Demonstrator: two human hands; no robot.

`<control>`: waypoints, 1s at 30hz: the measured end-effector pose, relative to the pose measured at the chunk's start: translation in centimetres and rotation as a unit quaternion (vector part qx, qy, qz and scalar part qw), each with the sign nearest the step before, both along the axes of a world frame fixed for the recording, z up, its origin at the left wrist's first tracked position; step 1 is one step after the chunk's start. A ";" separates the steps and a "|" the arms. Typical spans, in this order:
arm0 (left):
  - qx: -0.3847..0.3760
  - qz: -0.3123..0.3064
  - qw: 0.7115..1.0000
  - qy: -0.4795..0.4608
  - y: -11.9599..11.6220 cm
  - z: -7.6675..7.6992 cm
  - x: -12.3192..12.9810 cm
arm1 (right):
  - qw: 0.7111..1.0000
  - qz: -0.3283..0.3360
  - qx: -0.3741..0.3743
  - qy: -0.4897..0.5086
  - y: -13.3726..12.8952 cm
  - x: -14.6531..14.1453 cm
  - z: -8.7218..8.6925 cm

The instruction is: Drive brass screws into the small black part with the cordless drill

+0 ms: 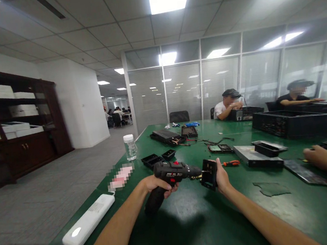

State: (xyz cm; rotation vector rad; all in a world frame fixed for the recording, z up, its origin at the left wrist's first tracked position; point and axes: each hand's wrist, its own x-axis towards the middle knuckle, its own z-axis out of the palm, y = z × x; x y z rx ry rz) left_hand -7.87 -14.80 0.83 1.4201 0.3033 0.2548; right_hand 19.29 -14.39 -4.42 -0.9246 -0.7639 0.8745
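My left hand (159,185) grips the handle of a black cordless drill (172,171) with red details, which points to the right. The drill's bit reaches into a small black plastic part (209,174). That part stands on its side in my right hand (221,177), fingers wrapped behind it. Beyond my right hand lies an orange-handled screwdriver (231,163). Black plastic trays (153,160) rest behind the drill, and a circuit board in a frame (220,148) lies farther back.
A white power strip (89,220) and a clear bottle (130,147) are on the left of the green table (192,231). Metal drives (256,156) and a large black case (293,123) stand right. Another person's hand (321,156) is at the right edge; two people sit beyond.
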 end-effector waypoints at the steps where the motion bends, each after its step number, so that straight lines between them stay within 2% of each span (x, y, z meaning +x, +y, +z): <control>1: -0.001 0.000 1.000 -0.002 0.0 0.0 0.0 | 1.000 -0.004 -0.001 -0.001 0.0 0.0 0.0; 30: -0.008 -0.003 1.000 -0.004 -0.2 0.1 0.0 | 1.000 0.004 0.009 -0.005 0.4 0.2 -0.6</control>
